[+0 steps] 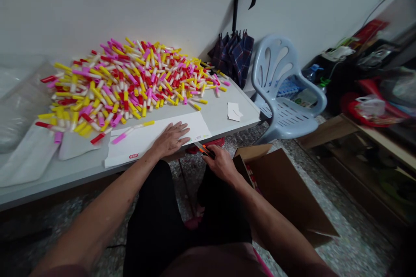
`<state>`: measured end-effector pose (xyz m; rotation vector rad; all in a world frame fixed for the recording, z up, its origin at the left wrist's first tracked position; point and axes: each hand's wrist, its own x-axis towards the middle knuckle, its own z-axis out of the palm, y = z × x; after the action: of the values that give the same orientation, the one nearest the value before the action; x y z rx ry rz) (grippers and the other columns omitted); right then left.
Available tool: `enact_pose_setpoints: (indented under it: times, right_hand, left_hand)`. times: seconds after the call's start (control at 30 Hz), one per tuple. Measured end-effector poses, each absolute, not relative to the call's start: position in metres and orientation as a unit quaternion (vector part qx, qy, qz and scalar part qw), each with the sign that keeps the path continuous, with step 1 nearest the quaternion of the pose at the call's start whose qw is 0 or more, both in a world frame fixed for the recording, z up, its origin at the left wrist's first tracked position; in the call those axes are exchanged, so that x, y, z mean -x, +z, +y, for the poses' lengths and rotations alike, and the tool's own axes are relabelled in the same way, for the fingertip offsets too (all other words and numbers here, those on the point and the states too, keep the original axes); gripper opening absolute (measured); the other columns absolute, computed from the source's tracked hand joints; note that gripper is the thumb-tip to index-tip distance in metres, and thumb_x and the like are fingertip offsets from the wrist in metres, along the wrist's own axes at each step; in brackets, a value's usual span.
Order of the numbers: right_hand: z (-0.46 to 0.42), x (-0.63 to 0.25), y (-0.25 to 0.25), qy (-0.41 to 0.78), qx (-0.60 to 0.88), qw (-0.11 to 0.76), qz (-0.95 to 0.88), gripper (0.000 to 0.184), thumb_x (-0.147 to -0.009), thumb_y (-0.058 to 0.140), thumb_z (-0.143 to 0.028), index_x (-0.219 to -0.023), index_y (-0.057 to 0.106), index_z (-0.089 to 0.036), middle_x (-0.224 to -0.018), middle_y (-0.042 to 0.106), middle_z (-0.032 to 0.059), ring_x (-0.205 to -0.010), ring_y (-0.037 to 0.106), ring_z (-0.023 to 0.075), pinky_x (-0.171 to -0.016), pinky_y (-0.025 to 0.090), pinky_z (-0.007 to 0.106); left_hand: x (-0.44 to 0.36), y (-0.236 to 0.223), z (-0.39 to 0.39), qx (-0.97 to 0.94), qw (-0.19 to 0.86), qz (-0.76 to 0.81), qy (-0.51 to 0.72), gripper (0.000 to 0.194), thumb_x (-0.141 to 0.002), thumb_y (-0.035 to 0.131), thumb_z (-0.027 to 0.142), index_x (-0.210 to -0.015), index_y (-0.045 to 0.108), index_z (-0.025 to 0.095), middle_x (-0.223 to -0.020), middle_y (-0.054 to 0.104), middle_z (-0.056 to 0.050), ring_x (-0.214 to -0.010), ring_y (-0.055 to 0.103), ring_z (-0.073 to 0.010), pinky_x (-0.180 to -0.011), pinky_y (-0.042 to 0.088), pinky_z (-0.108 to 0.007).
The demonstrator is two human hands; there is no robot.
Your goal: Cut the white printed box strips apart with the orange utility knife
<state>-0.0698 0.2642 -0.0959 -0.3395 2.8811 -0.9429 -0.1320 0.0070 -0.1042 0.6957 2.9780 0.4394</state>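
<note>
My left hand (170,140) lies flat on a white paper sheet (156,138) at the table's front edge, fingers apart, holding nothing. Just beyond it, a pink-and-yellow highlighter (131,130) lies on the sheet. My right hand (221,164) is beyond the table edge, gripping a slim pen (202,149) with an orange-red part; its exact kind is hard to tell. A large heap of highlighters (130,82) in yellow, pink, red and white covers the table's left side. A red-capped highlighter (97,138) lies at the heap's near edge.
An open cardboard box (279,190) stands on the floor to my right. The grey table (227,114) ends near a pale blue plastic chair (282,91). A folded umbrella (232,47) leans on the wall. Clear plastic sheeting (19,99) lies at far left.
</note>
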Motion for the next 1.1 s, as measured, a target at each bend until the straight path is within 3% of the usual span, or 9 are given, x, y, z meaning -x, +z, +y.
enact_pose_setpoints:
  times: [1.1]
  right_hand:
    - [0.246,0.069,-0.092,-0.266,0.109,0.045,0.957,0.034,-0.094,0.07,-0.036,-0.126,0.068,-0.025,-0.119,0.074,0.008,-0.104,0.07,0.0263,-0.087,0.048,0.033]
  left_hand:
    - [0.133,-0.107,0.004,-0.217,0.013,0.961,0.17,0.06,-0.108,0.035,0.056,-0.154,0.054,0.022,-0.169,0.039,-0.008,-0.161,0.027,-0.0275,-0.132,0.018,-0.054]
